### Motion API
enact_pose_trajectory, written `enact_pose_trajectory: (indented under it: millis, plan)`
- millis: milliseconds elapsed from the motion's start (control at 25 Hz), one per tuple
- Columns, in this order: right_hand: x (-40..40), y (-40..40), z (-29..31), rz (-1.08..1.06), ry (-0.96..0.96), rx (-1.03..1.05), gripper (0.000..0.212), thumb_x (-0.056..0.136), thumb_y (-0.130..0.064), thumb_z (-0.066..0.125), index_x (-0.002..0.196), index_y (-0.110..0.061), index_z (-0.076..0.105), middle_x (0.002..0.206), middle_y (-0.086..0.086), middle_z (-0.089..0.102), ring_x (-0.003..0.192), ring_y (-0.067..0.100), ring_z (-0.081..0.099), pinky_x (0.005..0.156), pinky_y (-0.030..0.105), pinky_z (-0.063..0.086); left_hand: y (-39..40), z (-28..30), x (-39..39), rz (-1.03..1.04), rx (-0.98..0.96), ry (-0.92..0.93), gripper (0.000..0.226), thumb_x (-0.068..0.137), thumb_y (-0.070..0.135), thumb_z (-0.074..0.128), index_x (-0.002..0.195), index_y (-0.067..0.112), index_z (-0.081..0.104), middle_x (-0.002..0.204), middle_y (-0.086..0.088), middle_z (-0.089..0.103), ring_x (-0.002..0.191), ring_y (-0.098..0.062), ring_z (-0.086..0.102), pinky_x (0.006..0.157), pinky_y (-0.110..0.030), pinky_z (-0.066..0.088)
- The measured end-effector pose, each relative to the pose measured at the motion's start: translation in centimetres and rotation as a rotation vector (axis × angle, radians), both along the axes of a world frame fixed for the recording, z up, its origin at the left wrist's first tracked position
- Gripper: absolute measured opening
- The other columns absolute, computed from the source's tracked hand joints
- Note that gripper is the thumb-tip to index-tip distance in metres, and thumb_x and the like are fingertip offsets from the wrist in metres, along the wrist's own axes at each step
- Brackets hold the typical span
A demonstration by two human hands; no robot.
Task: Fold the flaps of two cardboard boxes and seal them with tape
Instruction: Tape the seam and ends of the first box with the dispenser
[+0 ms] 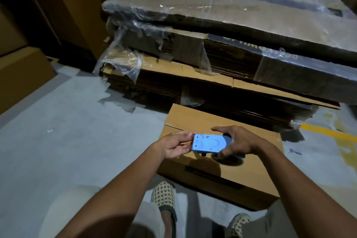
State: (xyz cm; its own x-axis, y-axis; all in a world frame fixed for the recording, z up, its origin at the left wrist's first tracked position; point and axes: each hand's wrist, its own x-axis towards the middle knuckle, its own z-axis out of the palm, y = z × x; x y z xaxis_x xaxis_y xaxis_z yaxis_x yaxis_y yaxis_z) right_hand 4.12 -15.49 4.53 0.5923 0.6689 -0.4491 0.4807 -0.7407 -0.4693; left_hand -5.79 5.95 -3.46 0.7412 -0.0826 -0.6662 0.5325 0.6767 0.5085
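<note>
while the cardboard box (218,162) in the lower centre of the frame sits with its flaps folded down, its seam looks untaped, so sealing is judged barely begun. a second box cannot be picked out. the right hand (238,142) curls around a blue tape dispenser (209,143) just above the box top; the left hand (174,146) pinches at the dispenser's left end. the box's contents are hidden.

Between my hands (174,146) (236,141) the tape dispenser (207,144) hangs over the box (251,176), stacked flat cardboard (212,75) behind it.
</note>
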Motion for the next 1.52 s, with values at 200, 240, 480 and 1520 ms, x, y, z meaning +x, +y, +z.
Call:
enact_pose_trajectory:
  millis: [200, 240, 480, 1520]
  plan:
    - [0.4, 2.5, -0.8, 0.062, 0.009, 0.011, 0.104, 0.052, -0.050, 0.075, 0.147, -0.035, 0.035, 0.128, -0.003, 0.052, 0.107, 0.014, 0.050, 0.089, 0.031, 0.053, 1.6, -2.0, -0.5, 0.066, -0.065, -0.005, 0.025, 0.097, -0.003, 0.049, 0.115, 0.005, 0.064, 0.103, -0.019, 0.073, 0.097, -0.028, 0.068, 0.059, -0.031, 0.060]
    - [0.5, 2.7, -1.0, 0.063, 0.014, 0.025, 0.104, 0.052, -0.050, 0.075, 0.147, -0.035, 0.035, 0.127, -0.003, 0.053, 0.106, 0.013, 0.051, 0.088, 0.031, 0.053, 1.7, -2.3, -0.6, 0.063, -0.055, -0.004, 0.026, 0.098, -0.001, 0.048, 0.117, 0.007, 0.063, 0.103, -0.018, 0.073, 0.093, -0.028, 0.070, 0.058, -0.031, 0.059]
    - [0.9, 3.9, -1.5, 0.051, 0.023, 0.110, 0.102, 0.053, -0.047, 0.076, 0.147, -0.033, 0.036, 0.123, -0.008, 0.051, 0.105, 0.010, 0.050, 0.089, 0.029, 0.052, 2.8, -2.6, -0.3, 0.026, -0.026, -0.023, 0.029, 0.097, -0.001, 0.050, 0.117, 0.015, 0.063, 0.105, -0.017, 0.073, 0.100, -0.032, 0.066, 0.066, -0.043, 0.060]
    - [0.9, 4.8, -2.3, 0.097, 0.010, 0.165, 0.093, 0.060, -0.039, 0.080, 0.144, -0.034, 0.041, 0.120, -0.006, 0.056, 0.100, 0.011, 0.054, 0.085, 0.033, 0.056, 0.8, -1.8, 0.0, 0.052, 0.055, 0.081, 0.023, 0.102, 0.005, 0.044, 0.094, 0.010, 0.065, 0.076, -0.010, 0.074, 0.058, -0.018, 0.070, 0.054, -0.024, 0.047]
